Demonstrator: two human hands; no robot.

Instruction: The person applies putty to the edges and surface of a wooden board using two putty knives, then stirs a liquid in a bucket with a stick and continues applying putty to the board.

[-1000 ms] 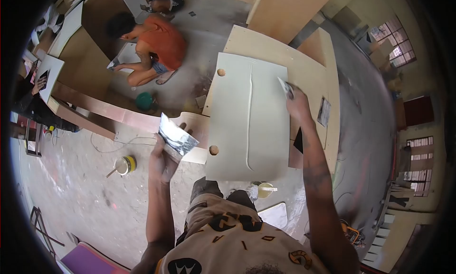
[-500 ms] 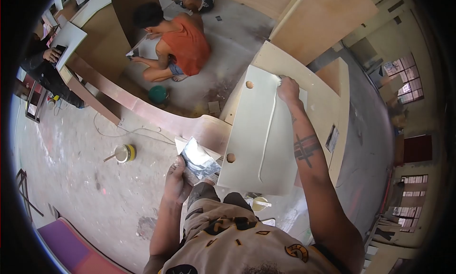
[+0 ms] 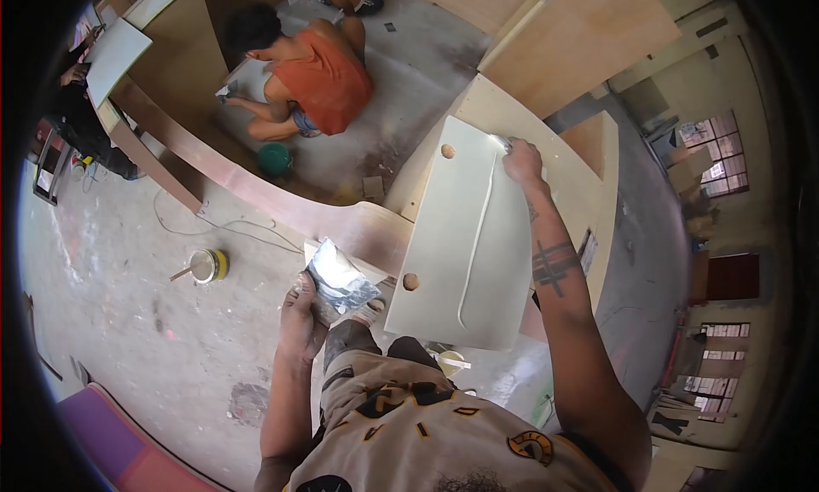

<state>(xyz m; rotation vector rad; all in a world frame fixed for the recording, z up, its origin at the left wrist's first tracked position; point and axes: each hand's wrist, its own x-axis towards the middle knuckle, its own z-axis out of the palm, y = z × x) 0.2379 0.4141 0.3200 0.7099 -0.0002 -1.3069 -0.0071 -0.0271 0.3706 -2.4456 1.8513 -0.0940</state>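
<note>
Shifted to the far edge of the panel [image 3: 439, 236], right hand [image 3: 522, 161] is gripping a blade [image 3: 501, 143], left hand [image 3: 301, 311] holding a shiny plate [image 3: 345, 276] aside, presumably leaving room.

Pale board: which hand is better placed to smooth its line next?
Probably the right hand, at the far end of the line. The left hand holds a shiny sheet beside the board.

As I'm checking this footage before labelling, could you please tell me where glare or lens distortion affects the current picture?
Head view: glare whitens part of the shiny metal plate in the left hand; head view: fisheye distortion skews the barred window toward the right; head view: black vignetting covers the corners.
</note>
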